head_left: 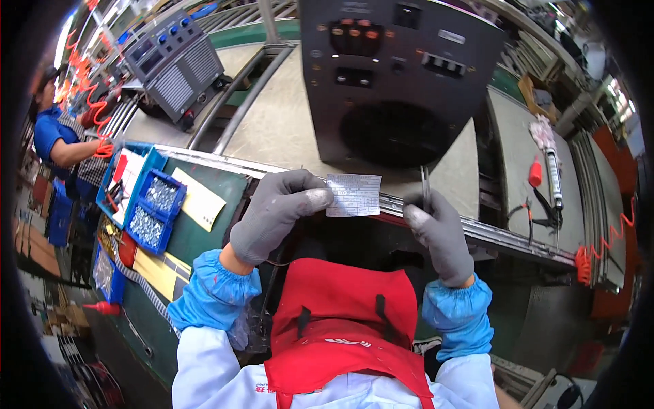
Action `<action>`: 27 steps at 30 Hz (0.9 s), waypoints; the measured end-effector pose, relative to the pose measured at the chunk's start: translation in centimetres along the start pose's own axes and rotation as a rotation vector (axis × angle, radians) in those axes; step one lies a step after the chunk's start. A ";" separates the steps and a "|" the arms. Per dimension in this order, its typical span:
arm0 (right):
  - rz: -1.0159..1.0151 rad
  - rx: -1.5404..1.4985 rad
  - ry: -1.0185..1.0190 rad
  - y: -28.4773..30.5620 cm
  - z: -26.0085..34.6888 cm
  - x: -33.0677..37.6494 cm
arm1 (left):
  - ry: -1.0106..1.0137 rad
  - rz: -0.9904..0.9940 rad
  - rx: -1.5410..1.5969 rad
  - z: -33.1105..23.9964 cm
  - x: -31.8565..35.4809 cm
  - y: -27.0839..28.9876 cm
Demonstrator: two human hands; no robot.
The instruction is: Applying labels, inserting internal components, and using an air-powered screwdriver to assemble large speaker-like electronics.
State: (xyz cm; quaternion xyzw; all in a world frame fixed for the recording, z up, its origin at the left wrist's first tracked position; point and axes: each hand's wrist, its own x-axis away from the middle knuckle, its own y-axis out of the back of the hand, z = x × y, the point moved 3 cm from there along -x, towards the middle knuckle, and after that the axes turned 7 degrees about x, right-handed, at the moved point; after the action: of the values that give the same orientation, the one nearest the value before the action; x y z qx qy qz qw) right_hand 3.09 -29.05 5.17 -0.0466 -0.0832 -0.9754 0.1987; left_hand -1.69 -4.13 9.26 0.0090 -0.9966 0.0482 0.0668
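Observation:
My left hand (272, 218), in a grey work glove, pinches the left edge of a small white printed label (355, 196) between thumb and fingers. The label is held upright, its printed side toward me. Beside it on the right, my gloved right hand (443, 238) is closed around a slim metal tool (426, 178) that points upward; its exact kind is unclear. Just beyond both hands stands a dark metal machine cabinet (325, 116) with sockets, cutouts and a large round opening, apart from the label.
On the green bench at left sit blue bins (151, 228) of screws and yellow sheets (199, 199). Pliers (528, 221) and a sealant tube (553, 177) lie on the right-hand board. Another machine (174, 68) and a co-worker (61, 146) are far left.

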 end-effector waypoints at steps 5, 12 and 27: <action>-0.021 0.002 0.035 0.6 0.9 -0.5 | 0.040 0.083 0.010 -0.7 -0.8 -2.9; -0.120 -0.051 -0.030 1.9 1.5 -0.6 | -0.045 0.156 -0.061 0.0 -2.7 -3.6; -0.609 0.277 0.670 6.7 5.7 -8.4 | -0.837 -0.207 -0.259 -3.1 -12.5 -7.9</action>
State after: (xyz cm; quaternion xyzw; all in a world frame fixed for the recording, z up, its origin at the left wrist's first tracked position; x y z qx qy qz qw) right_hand 13.75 -30.92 10.70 0.3243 -0.1538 -0.9303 -0.0763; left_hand 11.29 -11.59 11.41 0.1190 -0.9295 -0.0915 -0.3369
